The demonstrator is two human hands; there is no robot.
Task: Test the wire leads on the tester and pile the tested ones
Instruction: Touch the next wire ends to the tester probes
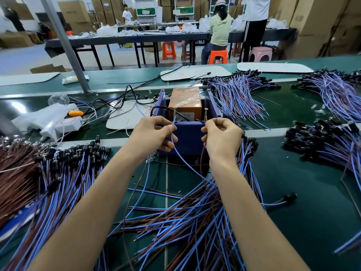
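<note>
With the purple tester box (188, 139) as the middle of the dial, a bundle of brown wires (15, 173) lies far out at 8 o'clock. Just beside it, nearer the box, is a heap of blue-and-brown leads (74, 173) with its black connectors at the far end. At 10 o'clock sits a white power strip (66, 124) with an orange plug (75, 113) in it.

The left hand (154, 133) is at the box's front left corner. Its thumb and forefinger pinch the end of a blue wire (172, 136), held up by the left screw (174, 114) that stands upright on the front wall. Whether the tip meets the metal is too small to tell. Inside the box, at 12 o'clock, is an orange block (185, 102) wrapped in clear tape.

The right hand (222, 137) is at the front right corner, fingers curled, pinching the end of a brown wire (202, 153) just below the right screw (205, 114). Both wires drop toward 6 o'clock into a loose tangle of leads (195, 222) on the green mat (293, 192), between the forearms.

At 1 o'clock lies a fanned pile (234, 94) of blue leads. A second fanned pile (332, 90) lies well out at 2 o'clock. A third pile (322, 147), thick with black connectors, is at 3 o'clock.
</note>
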